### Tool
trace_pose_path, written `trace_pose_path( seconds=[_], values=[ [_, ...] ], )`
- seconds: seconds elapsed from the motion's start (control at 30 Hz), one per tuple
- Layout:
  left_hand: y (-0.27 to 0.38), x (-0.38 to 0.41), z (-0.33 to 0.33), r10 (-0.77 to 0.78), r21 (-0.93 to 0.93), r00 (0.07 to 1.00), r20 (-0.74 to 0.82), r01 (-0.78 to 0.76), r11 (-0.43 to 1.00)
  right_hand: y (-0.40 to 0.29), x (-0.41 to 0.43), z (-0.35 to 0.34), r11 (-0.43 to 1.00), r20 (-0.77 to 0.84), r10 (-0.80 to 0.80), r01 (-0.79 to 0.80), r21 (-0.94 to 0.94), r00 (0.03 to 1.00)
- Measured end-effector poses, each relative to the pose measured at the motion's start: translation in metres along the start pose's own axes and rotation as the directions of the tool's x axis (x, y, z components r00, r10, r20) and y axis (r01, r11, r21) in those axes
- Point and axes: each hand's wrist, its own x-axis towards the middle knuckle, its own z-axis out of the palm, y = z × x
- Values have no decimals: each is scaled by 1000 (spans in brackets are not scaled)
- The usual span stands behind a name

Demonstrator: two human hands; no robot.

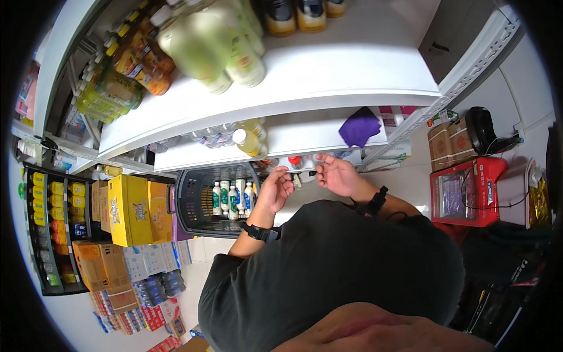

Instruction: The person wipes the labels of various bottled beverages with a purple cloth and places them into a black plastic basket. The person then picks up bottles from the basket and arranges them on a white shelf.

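My left hand (pixel 276 190) hangs in front of the metal shelving with its fingers loosely curled and nothing in it. Beside it, to the right, my right hand (pixel 338 176) is held with bent fingers apart, also holding nothing. Left of my left hand is a dark plastic shopping basket (pixel 193 220) with several white-labelled bottles (pixel 233 202) standing inside. A bottle of pale yellow drink (pixel 250 144) stands at the front of the middle shelf (pixel 303 136), above my left hand. To its right a purple cloth (pixel 360 126) lies over the shelf edge. A red-capped bottle (pixel 294 162) shows lower down, between my hands.
The upper shelf (pixel 334 66) juts out above, carrying large green-tinted bottles (pixel 198 44) and orange drink bottles (pixel 140 66). Yellow cartons (pixel 129 210) are stacked left of the basket. A red display box (pixel 466 191) and brown cartons (pixel 446 145) stand at right.
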Motion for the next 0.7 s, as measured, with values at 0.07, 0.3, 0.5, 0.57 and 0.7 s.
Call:
trace_pose_path(
  seconds=[0.07, 0.3, 0.5, 0.57, 0.7],
  values=[
    [-21, 12, 18, -51, -10, 999, 4, 51, 999, -14, -26, -20, 1000, -70, -3, 5, 27, 998],
    [-29, 23, 70, 24, 53, 1000, 20, -25, 998, -59, -81, -28, 996, -79, -92, 92, 4, 993],
    [-20, 17, 82, 27, 113, 996, 79, -36, 993, -103, -91, 48, 859, 221, -322, 382, -341, 921],
    [-17, 15, 78, 28, 127, 994, 106, -41, 991, -128, -96, 104, 752, 378, -364, 508, -420, 851],
    [-10, 1, 62, 57, 125, 997, 50, -63, 990, -190, -84, 203, 530, 579, -487, 748, -399, 654]
  ],
)
